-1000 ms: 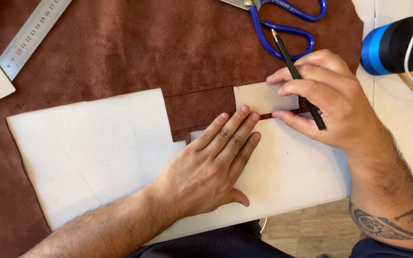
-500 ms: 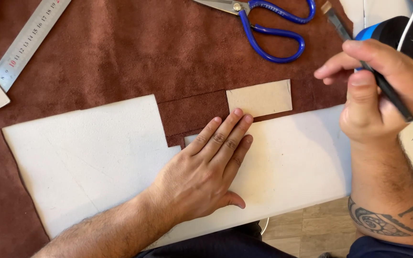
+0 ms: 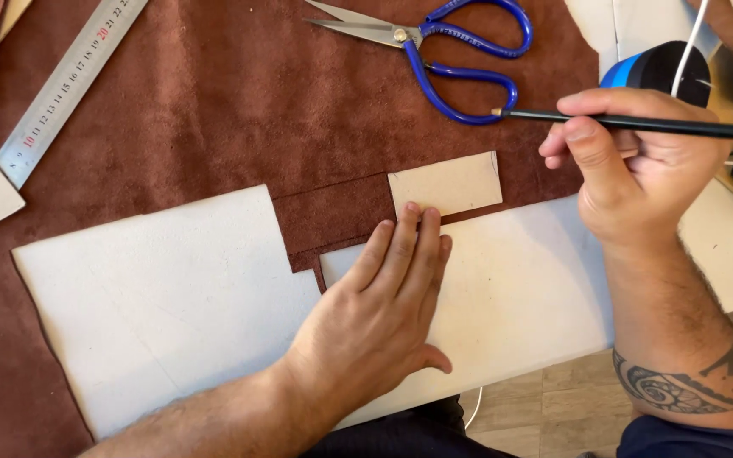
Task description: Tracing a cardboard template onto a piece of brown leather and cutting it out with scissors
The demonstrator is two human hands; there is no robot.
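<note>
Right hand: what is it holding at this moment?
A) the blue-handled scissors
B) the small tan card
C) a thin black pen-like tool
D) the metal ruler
C: the right hand grips a thin black pen-like tool, raised off the leather, while the scissors, ruler and tan card lie untouched by it.

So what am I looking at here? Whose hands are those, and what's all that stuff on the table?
The picture comes from a camera worn on a person's head, looking down, so you see that person's own two hands. The left hand lies flat on a pale sheet, fingertips at the edge of a small tan card. The right hand is lifted and holds a thin black tool, like a pencil. Under everything is a big piece of brown leather. On it lie blue-handled scissors and a metal ruler. A blue and black cylinder sits behind the right hand.
</note>
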